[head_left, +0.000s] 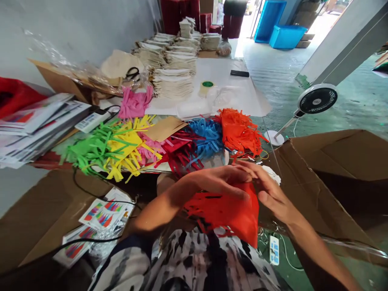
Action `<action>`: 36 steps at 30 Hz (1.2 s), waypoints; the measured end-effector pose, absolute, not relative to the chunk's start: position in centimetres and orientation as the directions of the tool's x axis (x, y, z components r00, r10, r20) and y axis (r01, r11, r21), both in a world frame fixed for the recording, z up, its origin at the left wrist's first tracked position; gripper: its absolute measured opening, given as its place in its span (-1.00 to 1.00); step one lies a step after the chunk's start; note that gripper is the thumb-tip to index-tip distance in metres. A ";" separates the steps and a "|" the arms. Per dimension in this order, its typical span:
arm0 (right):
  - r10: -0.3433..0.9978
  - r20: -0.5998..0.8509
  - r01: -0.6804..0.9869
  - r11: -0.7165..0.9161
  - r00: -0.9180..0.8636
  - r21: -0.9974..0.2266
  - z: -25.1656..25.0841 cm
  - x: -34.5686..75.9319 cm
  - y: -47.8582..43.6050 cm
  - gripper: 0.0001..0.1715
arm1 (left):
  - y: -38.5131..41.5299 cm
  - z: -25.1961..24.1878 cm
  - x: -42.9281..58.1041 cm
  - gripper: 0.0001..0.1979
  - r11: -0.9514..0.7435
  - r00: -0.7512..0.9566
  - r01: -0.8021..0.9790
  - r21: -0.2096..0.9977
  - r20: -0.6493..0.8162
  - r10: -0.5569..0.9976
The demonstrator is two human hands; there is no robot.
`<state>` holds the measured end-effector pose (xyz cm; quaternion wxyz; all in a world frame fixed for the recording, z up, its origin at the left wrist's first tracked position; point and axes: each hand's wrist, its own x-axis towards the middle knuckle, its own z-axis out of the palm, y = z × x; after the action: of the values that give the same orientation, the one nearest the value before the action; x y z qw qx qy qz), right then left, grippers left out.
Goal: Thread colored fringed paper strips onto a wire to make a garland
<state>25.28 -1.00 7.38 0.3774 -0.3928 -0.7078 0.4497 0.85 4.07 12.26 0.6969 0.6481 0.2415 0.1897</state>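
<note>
An orange-red piece of thin fabric with cut strips hangs over my lap, its fringe towards the left. My left hand lies across its upper edge, fingers closed over it and thumb along the front. My right hand is at the fabric's upper right corner, fingers stretched towards my left fingertips and thumb apart. Just beyond my hands on the table sits a pile of orange fringed strips. Beside it are blue, dark red, yellow and green fringed bundles.
Stacks of cream cloth stand further back, near a tape roll and black scissors. Printed sheets lie at left. Open cardboard boxes flank me. A fan and power strip are at right.
</note>
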 end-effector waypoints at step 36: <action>0.859 0.144 0.834 0.512 -0.492 -0.205 1.4 24.6 0.8 -0.58 | 5.0 -0.1 1.0 -0.73 -0.717 0.675 0.571 0.400 0.270 0.687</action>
<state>24.63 0.81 1.37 0.1144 -0.4909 -0.8620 0.0539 0.99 5.03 -0.05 0.1425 0.9039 0.3478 0.2041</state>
